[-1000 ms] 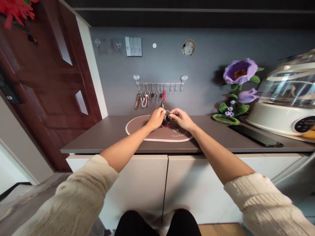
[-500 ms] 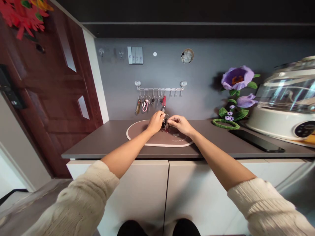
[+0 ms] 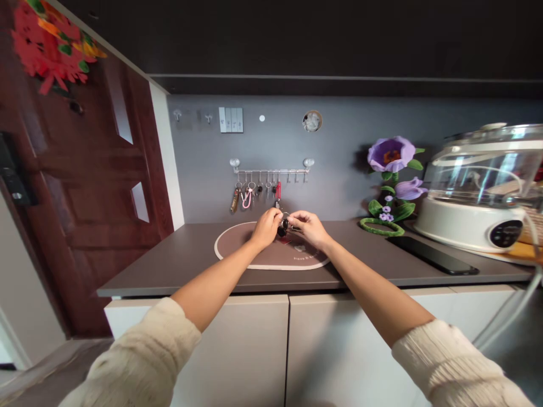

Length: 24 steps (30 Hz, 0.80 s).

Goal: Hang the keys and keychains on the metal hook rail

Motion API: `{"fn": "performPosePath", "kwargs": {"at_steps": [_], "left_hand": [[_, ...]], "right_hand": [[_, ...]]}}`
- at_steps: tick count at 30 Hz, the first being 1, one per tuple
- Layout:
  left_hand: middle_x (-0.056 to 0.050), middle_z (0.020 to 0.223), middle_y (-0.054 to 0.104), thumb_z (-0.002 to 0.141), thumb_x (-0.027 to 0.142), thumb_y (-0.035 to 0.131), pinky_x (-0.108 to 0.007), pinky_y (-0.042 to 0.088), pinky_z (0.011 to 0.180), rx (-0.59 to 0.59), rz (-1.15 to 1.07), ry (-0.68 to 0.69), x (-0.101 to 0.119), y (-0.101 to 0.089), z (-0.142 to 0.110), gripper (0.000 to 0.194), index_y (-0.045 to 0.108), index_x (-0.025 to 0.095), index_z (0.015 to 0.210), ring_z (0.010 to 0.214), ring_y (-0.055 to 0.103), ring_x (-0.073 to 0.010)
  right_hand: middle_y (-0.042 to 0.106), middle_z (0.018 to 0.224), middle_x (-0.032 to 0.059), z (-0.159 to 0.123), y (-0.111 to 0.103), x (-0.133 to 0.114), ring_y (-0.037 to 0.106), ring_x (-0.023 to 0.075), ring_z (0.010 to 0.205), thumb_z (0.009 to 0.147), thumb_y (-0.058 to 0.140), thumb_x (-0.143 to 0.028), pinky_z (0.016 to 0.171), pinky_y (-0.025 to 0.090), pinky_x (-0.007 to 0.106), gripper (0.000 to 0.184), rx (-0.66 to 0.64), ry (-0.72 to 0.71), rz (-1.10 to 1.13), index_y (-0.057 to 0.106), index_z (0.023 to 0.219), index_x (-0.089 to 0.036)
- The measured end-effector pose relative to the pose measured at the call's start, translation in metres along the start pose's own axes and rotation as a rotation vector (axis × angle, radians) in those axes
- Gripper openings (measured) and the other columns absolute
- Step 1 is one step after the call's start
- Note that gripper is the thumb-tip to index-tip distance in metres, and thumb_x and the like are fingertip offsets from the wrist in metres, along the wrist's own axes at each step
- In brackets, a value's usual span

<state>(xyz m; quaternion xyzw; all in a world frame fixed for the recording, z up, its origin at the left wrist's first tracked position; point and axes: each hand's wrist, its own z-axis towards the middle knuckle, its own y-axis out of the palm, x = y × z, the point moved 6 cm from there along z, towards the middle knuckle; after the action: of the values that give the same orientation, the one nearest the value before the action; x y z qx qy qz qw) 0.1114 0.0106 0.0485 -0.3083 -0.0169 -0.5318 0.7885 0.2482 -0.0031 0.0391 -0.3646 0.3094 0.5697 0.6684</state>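
Observation:
Above a brown oval mat (image 3: 235, 242) with a pale rim, my left hand (image 3: 266, 228) pinches a metal key ring with dark keys (image 3: 283, 228) hanging from it. My right hand (image 3: 311, 229) meets it from the other side, its thumb and fingers closed on the same bunch. Fingers partly cover the ring, and single keys are hard to make out. Behind the hands, a clear hook rail (image 3: 271, 171) on the wall carries several key sets, among them a pink carabiner (image 3: 246, 199) and a red key holder (image 3: 278, 190).
A purple fabric flower (image 3: 391, 155), a black phone (image 3: 432, 255) and a white appliance with a clear top (image 3: 470, 217) stand or lie on the right of the counter (image 3: 153, 260). A dark shelf (image 3: 322, 45) overhangs it. At left is a brown door (image 3: 102, 226).
The camera has tilted up and shifted slightly, so the scene sits lower in view. Both hands stay on the key bunch; the fingers have shifted slightly around the ring.

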Motion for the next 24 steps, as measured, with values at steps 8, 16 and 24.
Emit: {"fn": "performPosePath", "kwargs": {"at_steps": [8, 16, 24], "left_hand": [[-0.008, 0.093, 0.062, 0.09, 0.029, 0.031, -0.031, 0.042, 0.08, 0.004, 0.073, -0.016, -0.006, 0.0, -0.001, 0.026, 0.053, 0.017, 0.094, 0.088, 0.055, -0.0176], [-0.007, 0.092, 0.062, 0.09, 0.026, 0.031, -0.032, 0.042, 0.079, -0.024, 0.18, -0.038, -0.017, 0.004, -0.001, 0.024, 0.054, 0.019, 0.092, 0.088, 0.056, -0.0186], [-0.007, 0.087, 0.061, 0.09, 0.024, 0.029, -0.032, 0.042, 0.076, -0.041, 0.225, -0.036, -0.024, 0.01, 0.0, 0.026, 0.053, 0.019, 0.086, 0.085, 0.056, -0.0187]], "right_hand": [[0.062, 0.066, 0.0007, -0.001, -0.006, -0.006, 0.055, 0.0124, 0.06, 0.061, 0.069, -0.041, 0.062, 0.045, 0.028, 0.027, 0.055, 0.058, 0.186, 0.062, 0.073, -0.018], [0.058, 0.067, -0.0001, 0.025, -0.023, -0.026, 0.054, 0.0104, 0.061, 0.056, 0.073, -0.04, 0.061, 0.046, 0.026, 0.031, 0.126, 0.058, 0.225, 0.056, 0.071, -0.019], [0.044, 0.049, -0.0061, 0.071, -0.03, -0.028, 0.04, 0.0056, 0.043, 0.06, 0.069, -0.037, 0.046, 0.038, 0.021, 0.028, 0.221, 0.046, 0.246, 0.051, 0.069, -0.018]]}}
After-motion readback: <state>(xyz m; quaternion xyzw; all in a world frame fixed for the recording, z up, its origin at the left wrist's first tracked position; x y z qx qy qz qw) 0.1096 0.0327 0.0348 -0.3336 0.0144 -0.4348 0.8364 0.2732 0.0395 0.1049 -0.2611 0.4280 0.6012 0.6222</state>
